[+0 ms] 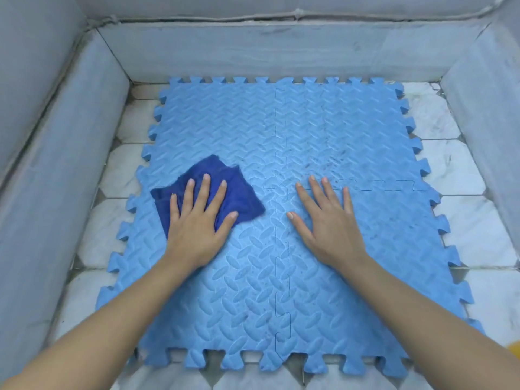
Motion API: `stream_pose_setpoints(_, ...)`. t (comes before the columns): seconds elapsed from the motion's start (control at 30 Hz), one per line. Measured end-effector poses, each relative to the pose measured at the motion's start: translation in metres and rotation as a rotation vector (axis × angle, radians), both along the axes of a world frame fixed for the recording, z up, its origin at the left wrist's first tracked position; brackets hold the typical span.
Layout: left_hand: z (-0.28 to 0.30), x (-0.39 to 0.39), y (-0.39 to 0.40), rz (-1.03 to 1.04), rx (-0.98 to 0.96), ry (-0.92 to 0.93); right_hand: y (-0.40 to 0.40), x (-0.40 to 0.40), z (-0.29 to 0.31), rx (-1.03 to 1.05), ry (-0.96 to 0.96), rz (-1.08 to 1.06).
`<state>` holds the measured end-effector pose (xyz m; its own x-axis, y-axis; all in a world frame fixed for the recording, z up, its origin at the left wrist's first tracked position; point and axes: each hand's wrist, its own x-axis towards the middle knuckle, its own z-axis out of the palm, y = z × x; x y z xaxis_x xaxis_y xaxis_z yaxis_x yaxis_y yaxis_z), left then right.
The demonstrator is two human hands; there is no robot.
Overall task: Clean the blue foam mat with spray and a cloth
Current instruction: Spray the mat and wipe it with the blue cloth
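Head view, looking straight down. Blue foam mat laid flat on a pale tiled floor, four interlocking tiles with puzzle-tooth edges and a raised leaf pattern, seams crossing near the middle. Low grey walls boxing the floor in on the left, far and right sides.

Dark blue cloth crumpled on the left half of the mat, a bit left of the centre seam. Left hand pressed flat on top of it, fingers straight and spread, thumb out on the cloth's near right edge, nothing pinched or curled. Part of the cloth sticking out beyond the fingertips and to both sides.

Right hand also flat, palm down on bare mat just right of the seam crossing, fingers straight and fanned, holding nothing. Hands near each other but apart, a strip of mat between them.

Dark specks and smudges scattered over the right-hand tiles, thickest just beyond the right fingertips. Small yellow-orange blob at the right frame edge, too cut off to tell what.
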<state>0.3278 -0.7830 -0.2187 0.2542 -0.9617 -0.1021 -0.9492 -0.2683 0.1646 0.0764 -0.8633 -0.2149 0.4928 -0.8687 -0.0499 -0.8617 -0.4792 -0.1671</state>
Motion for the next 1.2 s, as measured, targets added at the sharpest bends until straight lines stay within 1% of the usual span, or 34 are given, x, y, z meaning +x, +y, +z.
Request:
stream_pose_setpoints(0.1,0.007,0.025,-0.068,0.145,0.078,0.076,-0.002,-0.004,0.003,-0.033,-0.013,-0.010)
stream_pose_setpoints(0.17,0.007,0.025,-0.073,0.139,0.104,0.069,-0.001,-0.006,0.002,-0.045,-0.023,-0.021)
stream_pose_setpoints(0.2,0.007,0.020,-0.062,0.088,0.110,0.063,-0.001,-0.006,0.002,-0.045,-0.021,-0.018)
stream_pose_setpoints(0.27,0.012,0.004,-0.019,-0.082,0.129,0.038,0.000,-0.008,0.002,-0.039,-0.018,-0.008)
stream_pose_setpoints(0.37,0.019,-0.026,0.079,-0.373,0.153,0.012,0.006,-0.016,0.001,-0.023,-0.042,0.026)
stream_pose_setpoints(0.4,0.021,-0.034,0.110,-0.444,0.161,-0.004,0.007,-0.018,0.001,-0.022,-0.041,0.053)
stream_pose_setpoints(0.47,0.020,-0.040,0.146,-0.502,0.172,-0.018,0.010,-0.020,0.001,-0.030,-0.042,0.100)
stream_pose_setpoints(0.5,0.018,-0.039,0.146,-0.497,0.177,-0.019,0.011,-0.019,0.001,-0.035,-0.041,0.106)
stream_pose_setpoints(0.57,0.017,-0.029,0.117,-0.416,0.153,-0.040,0.010,-0.017,-0.001,-0.046,-0.049,0.071)
stream_pose_setpoints(0.6,0.015,-0.022,0.095,-0.350,0.114,-0.049,0.009,-0.014,-0.002,-0.051,-0.058,0.034)
stream_pose_setpoints(0.67,0.012,-0.004,0.043,-0.157,0.077,-0.007,0.009,-0.007,-0.003,-0.064,-0.076,-0.048)
stream_pose_setpoints(0.73,0.007,0.009,0.002,0.016,0.098,0.031,0.009,-0.002,-0.003,-0.071,-0.082,-0.082)
stream_pose_setpoints(0.77,0.007,0.009,-0.006,0.048,0.114,0.040,0.009,-0.002,-0.003,-0.067,-0.083,-0.084)
stream_pose_setpoints(0.83,0.009,-0.002,0.007,-0.015,0.108,0.033,0.008,-0.002,-0.003,-0.060,-0.091,-0.085)
stream_pose_setpoints(0.93,0.018,-0.035,0.077,-0.263,0.112,-0.009,0.006,-0.003,-0.002,-0.067,-0.101,-0.089)
stream_pose_setpoints(1.0,0.021,-0.057,0.127,-0.422,0.147,0.005,0.005,-0.002,-0.003,-0.060,-0.110,-0.083)
stream_pose_setpoints(1.07,0.023,-0.063,0.155,-0.563,0.183,-0.019,0.005,-0.004,-0.002,-0.050,-0.110,-0.084)
stream_pose_setpoints(1.1,0.022,-0.057,0.159,-0.587,0.178,-0.042,0.005,-0.005,-0.002,-0.047,-0.099,-0.079)
stream_pose_setpoints(1.13,0.020,-0.046,0.160,-0.562,0.169,-0.061,0.006,-0.005,-0.002,-0.046,-0.086,-0.074)
stream_pose_setpoints(1.2,0.020,-0.018,0.160,-0.413,0.176,-0.054,0.006,-0.005,0.000,-0.037,-0.072,-0.066)
